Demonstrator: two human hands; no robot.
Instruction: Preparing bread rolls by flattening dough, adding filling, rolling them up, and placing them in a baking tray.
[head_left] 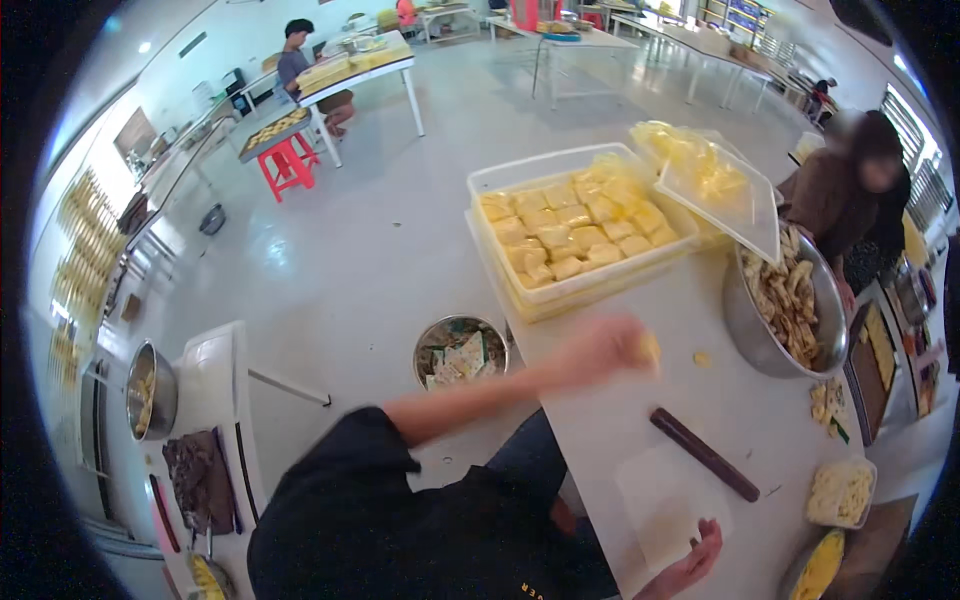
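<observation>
My left hand (605,352), blurred by motion, is raised over the near left part of the white table (590,430). Its fingers close around a small yellow lump of dough (649,352). Lower down, my right hand (695,560) rests near the table surface, fingers loosely curled and apart, with nothing visible in them. Beside it lies a pale, thin square sheet (655,495). Between the two hands a dark brown rolling pin (704,453) lies slantwise. A small yellow piece (702,358) sits on the table to the right of my left hand.
A white bin (482,188) of wrapped yellow blocks stands at the far end, beside a tilted lid (765,215). Rightward are a steel bowl (745,330) of brownish pieces and a pale-filled tub (842,493). A co-worker (850,190) sits across; a scrap bowl (420,350) stands lower left.
</observation>
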